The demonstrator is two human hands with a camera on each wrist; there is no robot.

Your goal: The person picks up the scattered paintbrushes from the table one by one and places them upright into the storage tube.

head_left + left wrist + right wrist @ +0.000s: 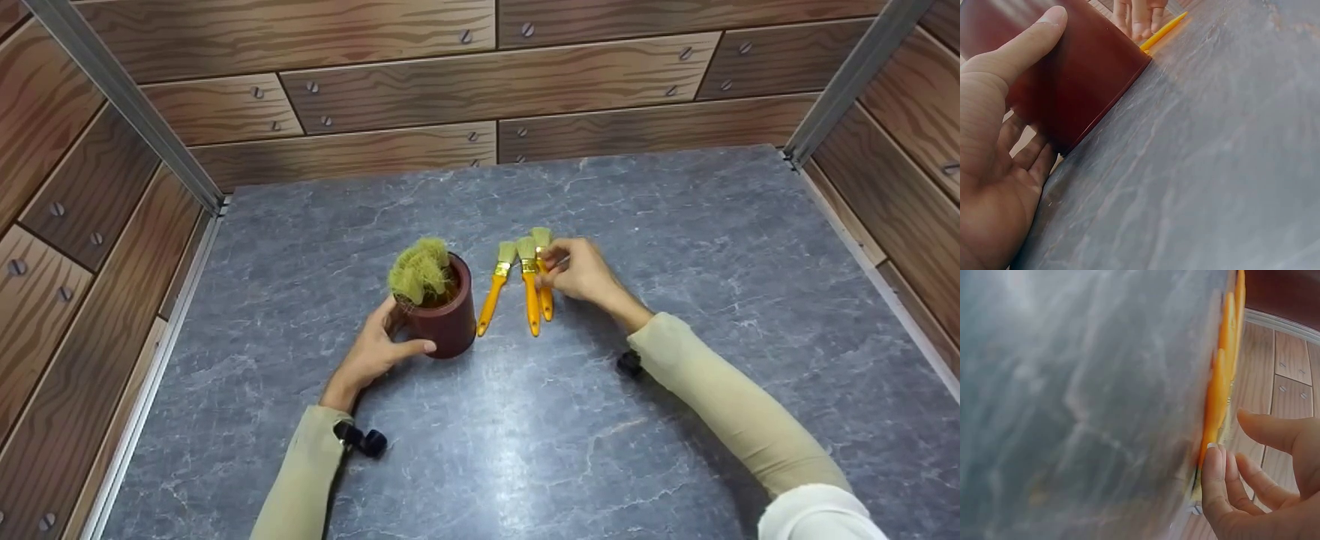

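Dark-red cylindrical cup gripped by left hand, seemingly for steadiness; right hand held at rightmost orange-handled paintbrush, fingers half-parted, nothing gripped; two more paintbrushes laid between.

In the head view, moderate and rather even light is falling over the grey tabletop, and a whitish streak of glare is shining at the lower middle of the frame. A soft shadow is lying below the right sleeve, at lower right. The metal posts in both upper corners are leaning outward — the perspective is looking wide there. In the left wrist view, a pale reflection is gleaming on the dark red pot at upper left, while its lower side is lying in shade. The right wrist view is looking hazier — the orange handles are showing blurred outlines, and a whitish sheen is spreading at upper left.
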